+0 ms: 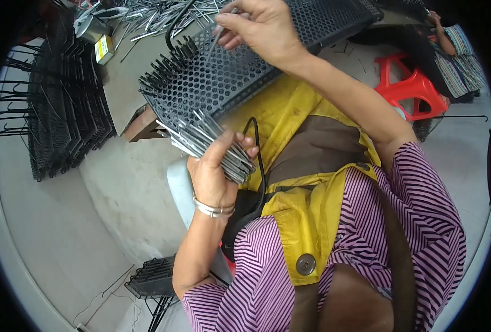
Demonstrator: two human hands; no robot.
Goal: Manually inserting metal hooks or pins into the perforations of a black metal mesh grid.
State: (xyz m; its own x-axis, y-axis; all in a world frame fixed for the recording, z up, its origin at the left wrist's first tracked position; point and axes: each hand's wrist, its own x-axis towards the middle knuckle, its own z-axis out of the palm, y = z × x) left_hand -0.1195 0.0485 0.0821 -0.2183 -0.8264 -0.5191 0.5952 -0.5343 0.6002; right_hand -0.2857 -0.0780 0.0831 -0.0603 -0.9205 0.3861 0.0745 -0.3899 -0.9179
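My left hand is closed around a thick bundle of thin silver metal rods. Their ends stick out on both sides of the fingers. Above and to the right, my right hand pinches a single thin metal rod between thumb and fingers, slanting down toward the black perforated panel. The panel has round-looking holes and a raised rim, and it lies at a slant across the table edge and over my lap. Rows of short black prongs stand on its left part.
Many loose metal rods lie on the table, near a small yellow-and-white box and a metal can. Black racks with hooks are stacked at left. A red stool and another person's arm are at right.
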